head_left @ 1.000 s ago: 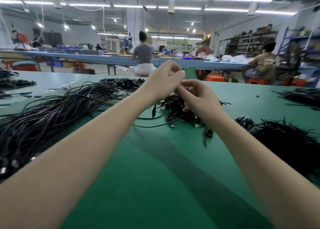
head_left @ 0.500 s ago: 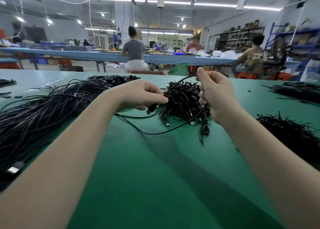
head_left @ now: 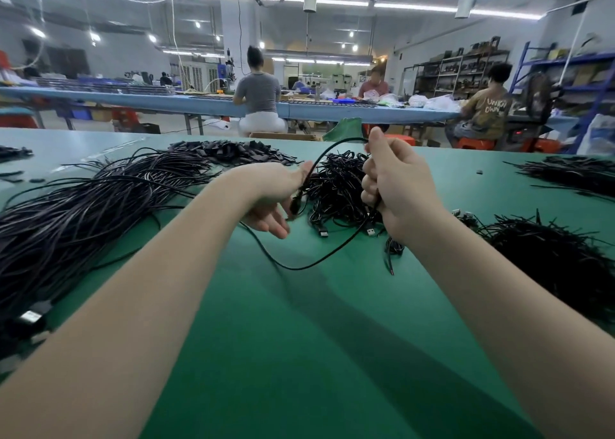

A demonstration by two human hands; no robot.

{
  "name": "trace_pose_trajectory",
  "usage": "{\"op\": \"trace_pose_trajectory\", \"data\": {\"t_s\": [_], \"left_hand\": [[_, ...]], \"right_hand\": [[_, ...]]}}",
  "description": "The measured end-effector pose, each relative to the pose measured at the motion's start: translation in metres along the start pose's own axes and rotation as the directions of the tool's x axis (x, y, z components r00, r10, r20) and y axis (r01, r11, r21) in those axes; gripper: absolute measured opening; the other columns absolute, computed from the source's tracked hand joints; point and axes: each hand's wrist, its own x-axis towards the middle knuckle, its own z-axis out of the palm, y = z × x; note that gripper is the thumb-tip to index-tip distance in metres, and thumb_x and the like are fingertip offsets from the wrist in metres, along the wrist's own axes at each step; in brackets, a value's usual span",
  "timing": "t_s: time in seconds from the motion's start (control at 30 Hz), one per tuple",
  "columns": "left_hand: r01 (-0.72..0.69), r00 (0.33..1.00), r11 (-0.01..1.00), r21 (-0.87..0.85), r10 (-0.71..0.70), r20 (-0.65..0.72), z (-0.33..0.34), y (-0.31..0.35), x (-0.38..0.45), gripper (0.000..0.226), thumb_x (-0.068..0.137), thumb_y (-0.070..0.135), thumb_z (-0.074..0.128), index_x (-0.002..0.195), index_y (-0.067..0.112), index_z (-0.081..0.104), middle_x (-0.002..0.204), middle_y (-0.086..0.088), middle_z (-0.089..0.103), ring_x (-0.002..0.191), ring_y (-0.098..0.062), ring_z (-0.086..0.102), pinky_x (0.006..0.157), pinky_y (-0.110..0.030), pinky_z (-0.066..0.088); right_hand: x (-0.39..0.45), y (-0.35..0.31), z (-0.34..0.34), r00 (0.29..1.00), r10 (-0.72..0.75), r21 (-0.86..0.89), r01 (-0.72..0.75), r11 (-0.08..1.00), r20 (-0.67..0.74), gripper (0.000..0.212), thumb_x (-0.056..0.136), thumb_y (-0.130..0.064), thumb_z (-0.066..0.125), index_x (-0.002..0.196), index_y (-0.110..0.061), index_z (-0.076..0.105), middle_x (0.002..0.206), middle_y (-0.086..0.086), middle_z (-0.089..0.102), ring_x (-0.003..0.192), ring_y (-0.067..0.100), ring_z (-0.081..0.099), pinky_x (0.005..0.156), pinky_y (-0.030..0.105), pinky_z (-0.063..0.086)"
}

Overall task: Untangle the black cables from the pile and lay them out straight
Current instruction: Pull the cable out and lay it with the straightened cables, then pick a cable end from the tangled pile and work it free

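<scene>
A tangled pile of black cables (head_left: 336, 185) with USB plugs lies mid-table on the green table (head_left: 299, 355). My right hand (head_left: 399, 185) grips one black cable (head_left: 299, 267) in a fist, just right of the pile. From the fist's top the cable arcs left and down to a plug hanging by my left hand (head_left: 273, 202). From the fist's bottom it sags in a loop over the table and passes behind my left hand. My left hand is held palm-right, fingers straight and relaxed, with the cable running past its thumb.
A big bundle of long black cables (head_left: 83, 212) lies along the left side. Other black heaps sit at the right (head_left: 549, 255), far right (head_left: 572, 175) and back (head_left: 233, 152). People sit at a blue bench (head_left: 332, 111) beyond the table's far edge.
My left hand has let go of the plug it pinched and its fingers have spread. My right hand keeps gripping the cable at about the same height, and the loop hangs lower.
</scene>
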Motion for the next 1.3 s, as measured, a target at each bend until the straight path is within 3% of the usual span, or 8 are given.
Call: {"op": "trace_pose_trajectory", "data": {"t_s": [0.13, 0.33, 0.47, 0.57, 0.67, 0.83, 1.03, 1.3], "left_hand": [[-0.107, 0.949, 0.992, 0.059, 0.120, -0.291, -0.012, 0.006, 0.000, 0.074, 0.094, 0.067, 0.014, 0.087, 0.002, 0.049, 0.062, -0.010, 0.069, 0.038, -0.015, 0.060, 0.037, -0.015, 0.039], [-0.098, 0.975, 0.995, -0.033, 0.090, -0.202, -0.012, 0.015, -0.009, 0.084, 0.095, 0.066, 0.015, 0.077, -0.003, 0.061, 0.048, -0.011, 0.063, 0.031, -0.016, 0.053, 0.040, -0.017, 0.043], [-0.207, 0.868, 0.964, 0.167, 0.259, -0.424, -0.014, 0.015, -0.009, 0.068, 0.097, 0.061, 0.021, 0.082, 0.006, 0.057, 0.069, -0.010, 0.069, 0.052, -0.019, 0.066, 0.060, -0.029, 0.056], [-0.216, 0.970, 0.976, -0.018, 0.212, -0.115, -0.013, 0.018, -0.014, 0.092, 0.091, 0.072, 0.014, 0.067, 0.006, 0.073, 0.064, -0.006, 0.072, 0.041, -0.012, 0.061, 0.038, -0.017, 0.038], [-0.226, 0.969, 0.956, -0.186, 0.240, 0.058, -0.006, 0.016, -0.010, 0.087, 0.086, 0.078, 0.012, 0.096, 0.016, 0.071, 0.080, -0.005, 0.075, 0.065, -0.016, 0.072, 0.050, -0.022, 0.041], [-0.211, 0.962, 0.720, -0.661, 0.272, -0.012, -0.006, 0.006, 0.003, 0.053, 0.095, 0.064, 0.030, 0.128, 0.027, 0.048, 0.092, -0.003, 0.076, 0.079, -0.018, 0.073, 0.059, -0.028, 0.051], [-0.268, 0.927, 0.369, -0.890, 0.351, -0.134, -0.018, 0.007, 0.000, 0.037, 0.098, 0.044, 0.044, 0.080, 0.024, 0.070, 0.075, 0.005, 0.072, 0.066, -0.011, 0.070, 0.055, -0.020, 0.052], [-0.232, 0.828, 0.487, -0.842, 0.553, 0.091, -0.032, 0.009, -0.015, 0.044, 0.095, 0.043, 0.050, 0.062, 0.022, 0.071, 0.060, 0.008, 0.066, 0.059, -0.007, 0.066, 0.055, -0.022, 0.053]], "right_hand": [[0.002, -0.005, -0.004, 0.992, -0.030, -0.035, 0.026, 0.999, -0.119, 0.024, 0.098, -0.037, 0.049, 0.084, -0.018, 0.053, 0.042, -0.014, 0.042, 0.039, 0.006, 0.034, 0.041, 0.021, 0.031], [-0.001, -0.006, 0.000, 0.982, -0.117, -0.056, 0.110, 0.992, -0.148, 0.025, 0.100, -0.037, 0.047, 0.085, -0.017, 0.052, 0.046, -0.013, 0.042, 0.042, 0.007, 0.033, 0.045, 0.023, 0.031], [0.000, -0.004, 0.000, 0.965, -0.186, -0.156, 0.158, 0.975, -0.186, 0.025, 0.099, -0.039, 0.047, 0.084, -0.019, 0.051, 0.063, -0.005, 0.044, 0.052, 0.010, 0.038, 0.055, 0.029, 0.035], [-0.001, -0.003, 0.001, 0.962, -0.194, -0.140, 0.169, 0.976, -0.192, 0.025, 0.099, -0.039, 0.047, 0.085, -0.019, 0.050, 0.064, -0.005, 0.045, 0.053, 0.010, 0.039, 0.055, 0.029, 0.036], [-0.005, -0.003, 0.004, 0.973, -0.205, -0.115, 0.192, 0.975, -0.110, 0.024, 0.098, -0.039, 0.049, 0.085, -0.020, 0.052, 0.055, -0.011, 0.048, 0.047, 0.007, 0.041, 0.050, 0.026, 0.037], [-0.015, 0.004, 0.008, 0.979, -0.130, -0.194, 0.160, 0.968, 0.156, 0.022, 0.098, -0.035, 0.051, 0.085, -0.018, 0.058, 0.049, -0.014, 0.049, 0.046, 0.006, 0.043, 0.051, 0.026, 0.038], [-0.023, 0.018, 0.007, 0.903, 0.022, -0.230, 0.086, 0.969, 0.428, 0.026, 0.099, -0.032, 0.049, 0.084, -0.018, 0.064, 0.049, -0.011, 0.040, 0.045, 0.009, 0.035, 0.046, 0.019, 0.029], [-0.028, 0.022, 0.004, 0.743, 0.166, -0.200, -0.045, 0.979, 0.648, 0.029, 0.093, -0.043, 0.048, 0.089, -0.022, 0.068, 0.058, -0.005, 0.026, 0.047, 0.010, 0.027, 0.048, 0.020, 0.025]]}}
